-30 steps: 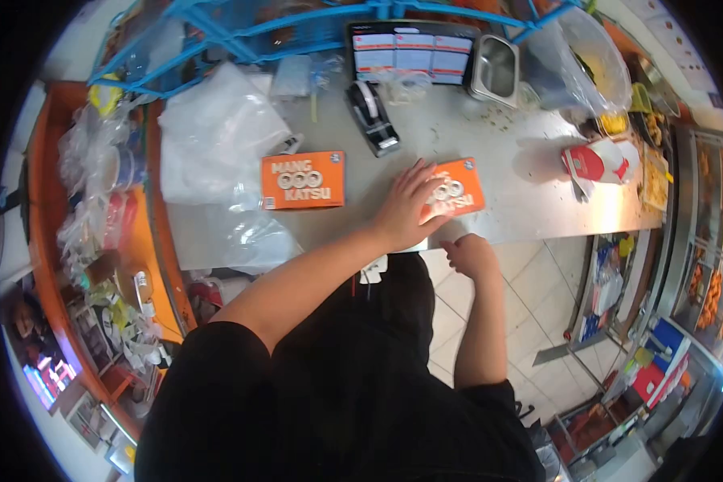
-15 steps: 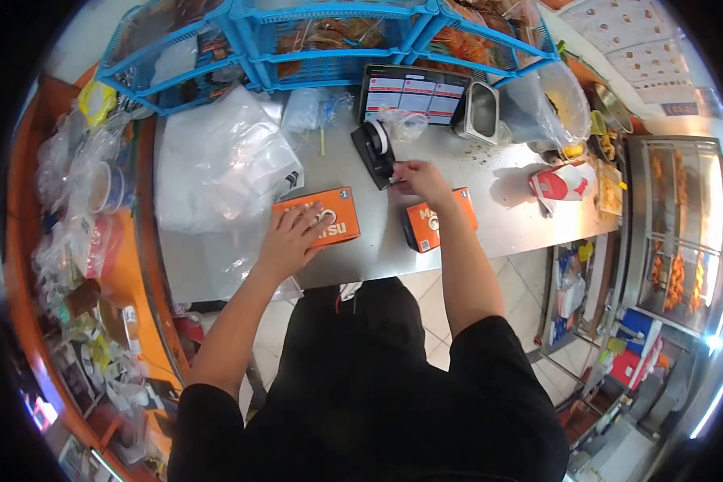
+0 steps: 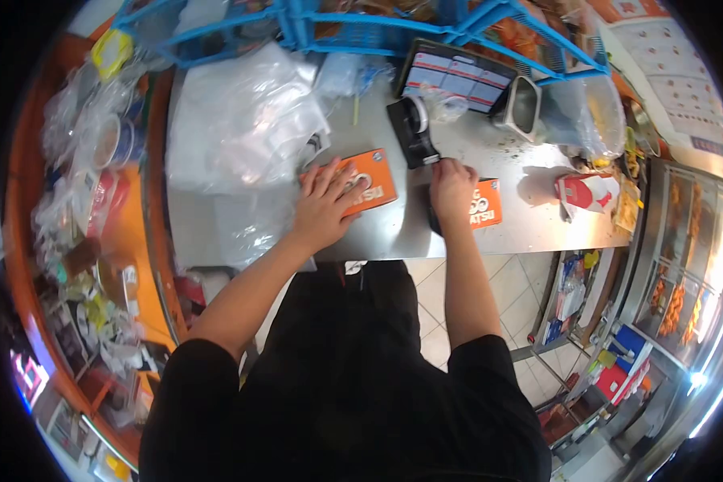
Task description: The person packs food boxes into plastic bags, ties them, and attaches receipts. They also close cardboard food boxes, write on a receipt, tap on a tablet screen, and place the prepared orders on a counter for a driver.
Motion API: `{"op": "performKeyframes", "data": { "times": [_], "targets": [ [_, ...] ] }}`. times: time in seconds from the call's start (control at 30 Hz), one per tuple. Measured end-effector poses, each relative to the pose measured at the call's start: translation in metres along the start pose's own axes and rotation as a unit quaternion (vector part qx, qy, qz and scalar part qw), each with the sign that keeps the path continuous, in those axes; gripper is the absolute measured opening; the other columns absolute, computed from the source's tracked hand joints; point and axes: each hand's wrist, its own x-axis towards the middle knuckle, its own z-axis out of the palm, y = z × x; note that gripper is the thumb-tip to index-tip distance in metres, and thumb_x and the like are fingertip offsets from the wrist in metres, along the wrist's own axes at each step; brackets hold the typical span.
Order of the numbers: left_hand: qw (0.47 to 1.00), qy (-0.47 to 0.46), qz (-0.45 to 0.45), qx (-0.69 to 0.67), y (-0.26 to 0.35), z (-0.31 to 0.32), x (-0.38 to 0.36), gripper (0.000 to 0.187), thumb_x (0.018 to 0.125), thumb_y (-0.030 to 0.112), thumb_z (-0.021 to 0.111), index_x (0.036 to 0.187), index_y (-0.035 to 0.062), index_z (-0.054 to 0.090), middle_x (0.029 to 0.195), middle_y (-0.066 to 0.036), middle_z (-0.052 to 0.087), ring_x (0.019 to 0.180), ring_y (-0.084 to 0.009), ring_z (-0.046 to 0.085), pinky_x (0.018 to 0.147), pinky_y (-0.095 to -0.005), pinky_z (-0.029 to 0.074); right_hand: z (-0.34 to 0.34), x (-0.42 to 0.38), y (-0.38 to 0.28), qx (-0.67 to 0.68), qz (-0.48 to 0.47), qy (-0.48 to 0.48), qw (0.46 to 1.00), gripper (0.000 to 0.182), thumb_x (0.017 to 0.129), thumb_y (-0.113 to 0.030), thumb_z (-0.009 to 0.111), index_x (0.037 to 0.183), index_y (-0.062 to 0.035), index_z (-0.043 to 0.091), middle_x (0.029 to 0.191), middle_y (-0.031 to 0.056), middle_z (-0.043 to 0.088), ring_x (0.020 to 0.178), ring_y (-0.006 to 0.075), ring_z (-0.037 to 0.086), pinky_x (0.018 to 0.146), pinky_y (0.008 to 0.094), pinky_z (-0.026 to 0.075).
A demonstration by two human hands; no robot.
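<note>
My left hand (image 3: pixel 324 206) lies with spread fingers on top of an orange box (image 3: pixel 380 181) with white lettering, near the front of the steel counter (image 3: pixel 410 241). The fingers of my right hand (image 3: pixel 454 183) are pinched together at the lower end of a black tape dispenser (image 3: pixel 414 146), at its cutting edge; whatever they pinch is too small to make out. A second orange box (image 3: pixel 488 202) sits beneath and to the right of that hand, partly covered by it.
Clear plastic bags (image 3: pixel 237 120) cover the counter's left side. A tablet (image 3: pixel 458 74), a steel container (image 3: pixel 522 108) and blue baskets (image 3: pixel 361 42) stand at the back. On the right are a red and white package (image 3: pixel 586 193) and a glass cabinet (image 3: pixel 679 249).
The whole view has shifted and tilted. My right hand has drawn slightly nearer from the dispenser's end and now covers part of the second box. My left hand stays on the first box.
</note>
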Motion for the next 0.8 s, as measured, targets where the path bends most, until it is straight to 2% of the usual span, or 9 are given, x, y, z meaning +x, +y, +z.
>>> {"op": "performKeyframes", "data": {
  "times": [0.27,0.37,0.4,0.47,0.53,0.57,0.6,0.67,0.8],
  "targets": [
    [1.000,0.026,-0.003,0.014,0.001,0.011,-0.005,0.071,0.084,0.037,0.080,0.150,0.0258,0.056,0.164,-0.009,0.042,0.154,-0.0353,0.031,0.122,-0.0604,0.024,0.002,0.000,0.015,-0.093,-0.016,-0.019,0.995,0.023,0.097,-0.024,0.062,0.095,-0.0051,0.074,0.114,0.0089,0.074,0.116,0.0279,0.065,0.107,0.0499,0.038],
    [0.999,0.030,-0.013,0.010,0.001,0.014,-0.007,0.072,0.085,0.037,0.079,0.151,0.0262,0.053,0.165,-0.009,0.040,0.156,-0.0335,0.029,0.123,-0.0589,0.023,-0.031,-0.006,-0.010,0.012,0.022,0.042,0.999,0.019,0.097,-0.019,0.062,0.095,-0.0041,0.075,0.121,0.0103,0.072,0.115,0.0306,0.064,0.102,0.0469,0.043],
    [0.999,0.030,-0.022,0.010,0.002,0.014,-0.008,0.072,0.085,0.037,0.079,0.151,0.0262,0.053,0.165,-0.009,0.040,0.156,-0.0335,0.029,0.123,-0.0589,0.023,-0.037,-0.012,-0.024,0.141,0.039,-0.025,0.989,0.018,0.097,-0.018,0.063,0.095,-0.0038,0.074,0.117,0.0107,0.073,0.108,0.0280,0.065,0.096,0.0428,0.047],
    [0.999,0.032,-0.029,0.008,0.007,0.014,-0.006,0.073,0.084,0.036,0.079,0.151,0.0249,0.052,0.166,-0.008,0.039,0.155,-0.0332,0.030,0.124,-0.0588,0.021,-0.029,-0.038,-0.052,0.426,0.114,-0.167,0.882,0.019,0.101,-0.017,0.064,0.094,-0.0010,0.072,0.096,0.0105,0.074,0.087,0.0184,0.066,0.076,0.0327,0.052],
    [0.999,0.035,-0.035,0.007,0.010,0.017,-0.005,0.073,0.084,0.034,0.079,0.151,0.0242,0.052,0.166,-0.008,0.040,0.155,-0.0330,0.030,0.124,-0.0587,0.021,-0.027,-0.056,-0.097,0.526,0.248,-0.283,0.762,0.023,0.102,-0.018,0.061,0.096,0.0021,0.072,0.082,0.0062,0.070,0.077,0.0130,0.065,0.071,0.0318,0.052],
    [0.998,0.037,-0.044,0.006,0.011,0.019,-0.004,0.074,0.084,0.033,0.079,0.151,0.0234,0.052,0.165,-0.008,0.041,0.155,-0.0328,0.030,0.125,-0.0586,0.021,-0.010,-0.061,-0.106,0.435,0.259,-0.306,0.806,0.026,0.100,-0.024,0.064,0.097,0.0001,0.074,0.079,0.0100,0.072,0.072,0.0190,0.068,0.072,0.0354,0.055],
    [0.998,0.039,-0.041,0.004,0.011,0.021,-0.003,0.074,0.084,0.033,0.079,0.151,0.0234,0.052,0.165,-0.008,0.041,0.155,-0.0328,0.030,0.125,-0.0586,0.021,0.022,-0.077,-0.110,0.357,0.209,-0.174,0.894,0.033,0.097,-0.034,0.067,0.095,-0.0020,0.076,0.077,0.0148,0.073,0.068,0.0276,0.069,0.072,0.0417,0.056],
    [0.996,0.083,-0.042,0.002,0.013,0.023,-0.004,0.066,0.084,0.027,0.078,0.146,0.0201,0.058,0.161,-0.009,0.046,0.155,-0.0320,0.033,0.125,-0.0575,0.021,0.007,-0.074,-0.128,0.191,0.205,-0.168,0.945,0.040,0.096,-0.041,0.068,0.094,-0.0024,0.076,0.082,0.0177,0.074,0.073,0.0312,0.071,0.077,0.0444,0.056],
    [0.996,0.069,-0.045,-0.015,0.014,0.021,-0.004,0.066,0.084,0.028,0.078,0.146,0.0205,0.058,0.161,-0.010,0.046,0.155,-0.0319,0.032,0.125,-0.0577,0.021,-0.016,-0.071,-0.123,0.152,0.225,-0.222,0.937,0.036,0.098,-0.037,0.067,0.096,-0.0023,0.076,0.086,0.0180,0.076,0.079,0.0327,0.073,0.079,0.0423,0.057]
  ]
}}
